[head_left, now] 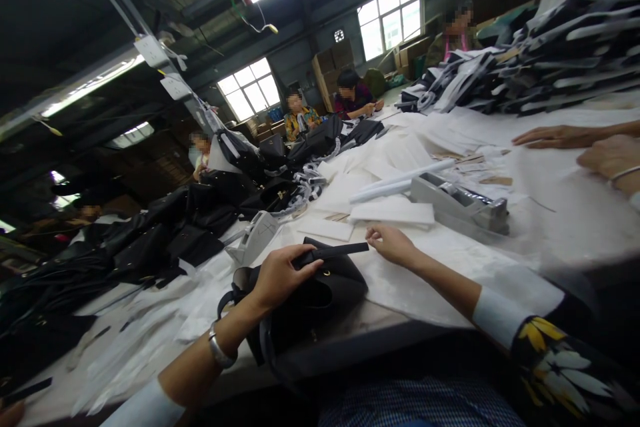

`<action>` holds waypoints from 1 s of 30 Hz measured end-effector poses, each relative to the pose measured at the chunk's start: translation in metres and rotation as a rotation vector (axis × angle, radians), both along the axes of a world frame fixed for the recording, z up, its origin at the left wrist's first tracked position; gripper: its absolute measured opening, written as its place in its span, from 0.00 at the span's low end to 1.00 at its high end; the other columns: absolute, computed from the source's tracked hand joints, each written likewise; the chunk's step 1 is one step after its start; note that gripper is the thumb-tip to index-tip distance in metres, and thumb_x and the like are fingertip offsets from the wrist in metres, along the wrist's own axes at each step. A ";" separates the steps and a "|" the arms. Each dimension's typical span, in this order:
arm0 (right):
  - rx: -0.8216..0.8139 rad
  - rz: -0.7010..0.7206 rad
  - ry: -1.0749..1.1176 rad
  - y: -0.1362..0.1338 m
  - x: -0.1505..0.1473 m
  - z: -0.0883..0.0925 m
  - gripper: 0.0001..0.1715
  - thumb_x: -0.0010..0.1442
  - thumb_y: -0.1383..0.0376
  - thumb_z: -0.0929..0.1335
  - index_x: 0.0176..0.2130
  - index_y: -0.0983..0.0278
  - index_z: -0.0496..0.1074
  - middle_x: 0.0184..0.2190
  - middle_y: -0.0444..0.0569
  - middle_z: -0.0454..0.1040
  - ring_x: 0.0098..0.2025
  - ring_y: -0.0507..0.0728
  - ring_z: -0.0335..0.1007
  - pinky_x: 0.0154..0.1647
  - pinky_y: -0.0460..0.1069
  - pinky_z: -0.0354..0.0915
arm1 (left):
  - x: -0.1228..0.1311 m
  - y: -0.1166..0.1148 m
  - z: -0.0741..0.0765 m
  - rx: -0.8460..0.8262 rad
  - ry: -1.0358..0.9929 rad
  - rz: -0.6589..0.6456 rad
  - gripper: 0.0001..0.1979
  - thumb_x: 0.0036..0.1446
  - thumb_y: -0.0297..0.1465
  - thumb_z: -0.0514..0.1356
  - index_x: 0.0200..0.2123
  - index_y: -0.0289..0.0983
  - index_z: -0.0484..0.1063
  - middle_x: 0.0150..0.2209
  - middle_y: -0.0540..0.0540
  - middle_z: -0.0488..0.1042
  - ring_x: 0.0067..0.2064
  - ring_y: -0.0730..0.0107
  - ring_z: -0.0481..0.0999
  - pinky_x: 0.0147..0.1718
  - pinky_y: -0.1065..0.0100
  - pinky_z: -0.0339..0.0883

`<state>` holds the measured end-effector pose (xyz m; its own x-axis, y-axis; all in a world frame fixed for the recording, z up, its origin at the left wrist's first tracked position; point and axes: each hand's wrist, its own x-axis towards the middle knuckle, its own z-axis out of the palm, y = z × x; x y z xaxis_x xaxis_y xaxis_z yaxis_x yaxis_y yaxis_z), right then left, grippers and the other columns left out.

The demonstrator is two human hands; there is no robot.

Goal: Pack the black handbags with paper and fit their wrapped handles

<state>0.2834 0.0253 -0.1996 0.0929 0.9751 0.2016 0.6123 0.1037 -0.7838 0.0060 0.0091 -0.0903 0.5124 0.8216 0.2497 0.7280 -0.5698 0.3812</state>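
Note:
A black handbag [345,280] lies at the table's near edge, its handles hanging toward me. My left hand [283,273] is closed on a flat black strap [343,251], thumb on top, and the strap sticks out to the right above the bag. Just past the strap's free end, my right hand [393,245] has its fingers pinched together. Whether anything small is between those fingertips is too blurred to tell. A small gold-coloured metal piece shows on the bag below the strap.
A grey tape dispenser [457,207] stands beyond my right hand, a second dispenser [255,237] beyond my left. White foam pieces [393,211] lie between them. Black bags [195,233] are heaped left, wrapped straps [575,47] piled right. Another person's hands [565,137] rest at right; several people sit farther back.

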 end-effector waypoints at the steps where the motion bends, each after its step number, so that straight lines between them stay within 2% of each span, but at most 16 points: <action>1: 0.050 -0.012 0.002 -0.004 -0.005 0.005 0.08 0.57 0.69 0.68 0.37 0.62 0.77 0.47 0.52 0.78 0.49 0.62 0.74 0.52 0.55 0.65 | 0.000 -0.001 0.000 -0.001 0.001 0.001 0.17 0.56 0.43 0.65 0.46 0.41 0.79 0.45 0.46 0.82 0.47 0.58 0.80 0.48 0.62 0.70; 4: 0.243 0.092 0.033 -0.017 -0.024 0.026 0.14 0.62 0.65 0.67 0.49 0.59 0.74 0.54 0.50 0.74 0.58 0.60 0.67 0.61 0.55 0.59 | 0.001 -0.003 0.002 -0.023 -0.005 0.001 0.17 0.56 0.42 0.65 0.46 0.41 0.78 0.46 0.45 0.81 0.47 0.57 0.79 0.49 0.61 0.69; 7: 0.345 0.287 0.108 -0.023 -0.046 0.044 0.15 0.62 0.62 0.68 0.49 0.60 0.74 0.51 0.51 0.76 0.55 0.60 0.69 0.59 0.55 0.61 | 0.003 -0.006 0.008 -0.111 -0.057 0.016 0.18 0.57 0.41 0.64 0.48 0.41 0.77 0.48 0.45 0.80 0.50 0.55 0.77 0.52 0.60 0.66; 10: 0.268 0.375 0.217 -0.021 -0.062 0.048 0.12 0.59 0.60 0.71 0.43 0.61 0.76 0.43 0.51 0.78 0.48 0.61 0.72 0.52 0.55 0.63 | 0.007 -0.008 0.014 -0.279 -0.167 0.065 0.18 0.57 0.43 0.63 0.48 0.41 0.78 0.48 0.45 0.80 0.52 0.55 0.76 0.53 0.59 0.65; 15: 0.140 0.434 0.373 -0.010 -0.072 0.038 0.12 0.55 0.59 0.72 0.37 0.64 0.75 0.33 0.48 0.76 0.36 0.57 0.71 0.39 0.50 0.65 | 0.015 -0.005 0.016 -0.511 -0.287 0.190 0.22 0.56 0.47 0.62 0.45 0.37 0.75 0.38 0.44 0.80 0.37 0.62 0.78 0.35 0.65 0.72; 18: 0.037 0.514 0.478 -0.006 -0.072 0.034 0.13 0.56 0.58 0.70 0.35 0.66 0.75 0.30 0.46 0.76 0.33 0.54 0.71 0.34 0.47 0.65 | 0.016 -0.002 0.017 -0.603 -0.343 0.270 0.24 0.52 0.47 0.66 0.46 0.35 0.71 0.35 0.44 0.79 0.35 0.66 0.78 0.34 0.67 0.72; 24: -0.057 0.599 0.588 -0.006 -0.070 0.037 0.15 0.54 0.57 0.72 0.35 0.67 0.77 0.28 0.45 0.76 0.30 0.52 0.70 0.32 0.45 0.63 | 0.014 0.004 0.027 -0.805 -0.280 0.293 0.22 0.45 0.46 0.71 0.35 0.33 0.77 0.32 0.44 0.79 0.34 0.67 0.78 0.34 0.68 0.72; 30: -0.047 0.609 0.621 -0.008 -0.068 0.036 0.15 0.54 0.56 0.72 0.36 0.66 0.77 0.30 0.45 0.77 0.32 0.52 0.70 0.34 0.46 0.63 | 0.015 0.006 0.032 -0.827 -0.275 0.281 0.19 0.43 0.43 0.72 0.30 0.34 0.75 0.28 0.49 0.76 0.31 0.71 0.75 0.34 0.71 0.69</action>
